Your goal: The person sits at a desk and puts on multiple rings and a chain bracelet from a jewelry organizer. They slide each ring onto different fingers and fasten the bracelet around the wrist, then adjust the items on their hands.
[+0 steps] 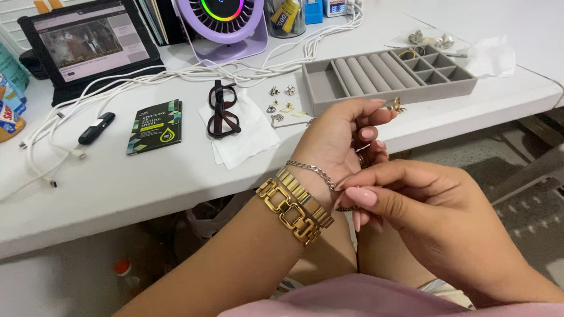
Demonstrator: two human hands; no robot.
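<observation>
Left hand [340,138] raised above the lap, back toward the camera, fingers curled loosely, pinching one small gold piece [395,104] at its 1 o'clock. Three bands on the left wrist: one thin silver chain bracelet [310,170], one gold link band [305,197], one chunky gold square-link bracelet [285,211]. Right hand [421,203] at 4 o'clock of the left, thumb and fingertips pinched on the end of the silver chain at the wrist's underside.

On the white table [139,188], at 12 o'clock of the hands: one grey jewellery tray [388,73] with ring rolls and small compartments. At 10 o'clock: some small earrings [282,99], too small to count surely; one pair of dark glasses [222,109] on one white tissue [244,138]; one green-and-black packet [155,126]. Farther at 11 o'clock: one purple desk fan [224,20], one tablet [89,40], a tangle of white cables [166,75].
</observation>
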